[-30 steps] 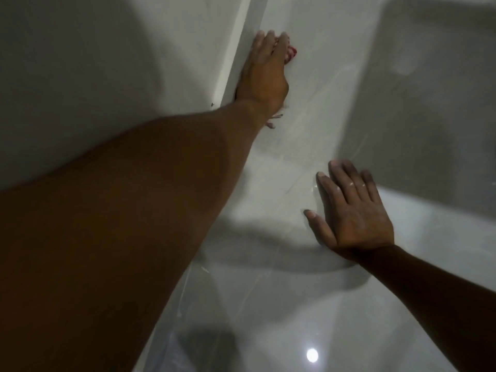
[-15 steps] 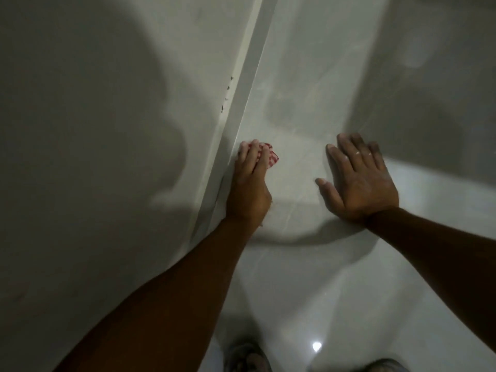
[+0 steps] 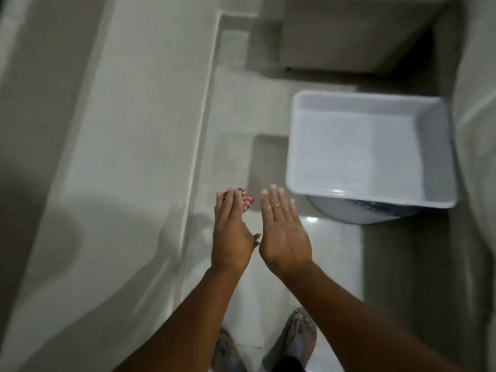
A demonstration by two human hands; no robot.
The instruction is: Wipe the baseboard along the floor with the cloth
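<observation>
A pale baseboard runs along the foot of the left wall, from the lower middle up to a far corner. My left hand is lifted off the floor, just right of the baseboard and apart from it, with a red-and-white cloth held under its fingers. Only a corner of the cloth shows past the fingertips. My right hand hovers beside the left hand, flat and open, with nothing in it.
A grey plastic tub sits on the floor ahead to the right, over a round grey object. A pale cabinet stands at the far end. My two feet show at the bottom on the glossy tiled floor.
Both hands have come up off the floor and drawn together. The view has risen and tipped forward, so the tub, the cabinet and my feet have come into view.
</observation>
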